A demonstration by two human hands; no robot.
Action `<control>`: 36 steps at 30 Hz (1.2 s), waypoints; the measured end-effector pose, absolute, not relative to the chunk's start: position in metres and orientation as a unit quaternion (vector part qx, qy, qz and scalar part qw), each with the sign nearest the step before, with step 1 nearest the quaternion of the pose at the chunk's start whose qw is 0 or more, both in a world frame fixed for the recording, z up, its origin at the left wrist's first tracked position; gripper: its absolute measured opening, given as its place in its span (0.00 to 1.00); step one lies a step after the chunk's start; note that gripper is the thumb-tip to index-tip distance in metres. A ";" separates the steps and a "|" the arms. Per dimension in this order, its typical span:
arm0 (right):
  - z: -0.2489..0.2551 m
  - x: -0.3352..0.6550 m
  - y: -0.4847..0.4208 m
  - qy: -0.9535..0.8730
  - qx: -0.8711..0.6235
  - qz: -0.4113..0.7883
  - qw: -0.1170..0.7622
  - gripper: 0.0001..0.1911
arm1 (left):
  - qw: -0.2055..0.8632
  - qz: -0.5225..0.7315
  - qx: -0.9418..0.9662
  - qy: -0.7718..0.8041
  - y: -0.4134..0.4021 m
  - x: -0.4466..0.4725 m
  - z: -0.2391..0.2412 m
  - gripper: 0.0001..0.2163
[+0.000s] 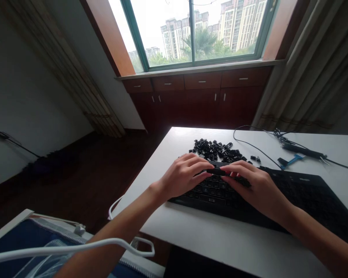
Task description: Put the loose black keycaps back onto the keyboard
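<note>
My left hand (pixel 188 173) and my right hand (pixel 252 181) meet over a black keyboard (pixel 208 199). Between the thumbs and fingertips of both is a narrow, long black keycap (pixel 216 172), held level just above the keys. Each hand pinches one end of it. A heap of loose black keycaps (pixel 210 148) lies on the table behind my fingers. The keyboard's right part extends past my right wrist, and my right hand hides some of its middle.
On the white table (pixel 150 216), a blue brush (pixel 294 159) and a black-handled tool (pixel 303 150) lie at the back right among dark cables (pixel 251 144). Two small loose pieces (pixel 255 158) sit beside the heap. A white metal frame (pixel 104 243) stands at the lower left.
</note>
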State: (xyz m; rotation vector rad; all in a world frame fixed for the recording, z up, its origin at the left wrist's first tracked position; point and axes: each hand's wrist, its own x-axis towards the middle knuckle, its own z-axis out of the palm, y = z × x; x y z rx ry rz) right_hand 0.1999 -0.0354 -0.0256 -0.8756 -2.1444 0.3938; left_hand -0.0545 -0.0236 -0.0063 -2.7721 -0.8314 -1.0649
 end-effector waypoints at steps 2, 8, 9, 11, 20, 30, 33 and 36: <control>-0.025 0.201 -0.033 -0.833 -0.362 0.133 0.396 0.12 | 0.037 -0.335 -0.909 -0.244 -0.009 -0.051 0.000 0.09; -0.020 0.212 -0.022 -0.795 -0.426 0.089 0.423 0.12 | 0.040 -0.342 -0.921 -0.179 0.037 -0.032 0.011 0.08; -0.019 0.213 -0.022 -0.790 -0.435 0.087 0.424 0.11 | 0.036 -0.348 -0.921 -0.173 0.041 -0.030 0.011 0.09; -0.019 0.215 -0.021 -0.785 -0.446 0.081 0.422 0.10 | 0.024 -0.356 -0.919 -0.168 0.046 -0.027 0.009 0.09; -0.022 0.213 -0.023 -0.803 -0.434 0.058 0.403 0.11 | -0.030 -0.408 -0.885 -0.223 0.035 -0.047 -0.003 0.08; -0.018 0.214 -0.021 -0.814 -0.420 0.054 0.397 0.10 | -0.011 -0.439 -0.861 -0.258 0.021 -0.045 -0.014 0.10; -0.010 0.222 -0.016 -0.821 -0.415 0.057 0.388 0.12 | 0.002 -0.417 -0.874 -0.248 0.012 -0.037 -0.014 0.14; -0.001 0.242 -0.008 -0.836 -0.414 0.058 0.356 0.15 | 0.015 -0.390 -0.889 -0.240 0.006 -0.030 -0.015 0.16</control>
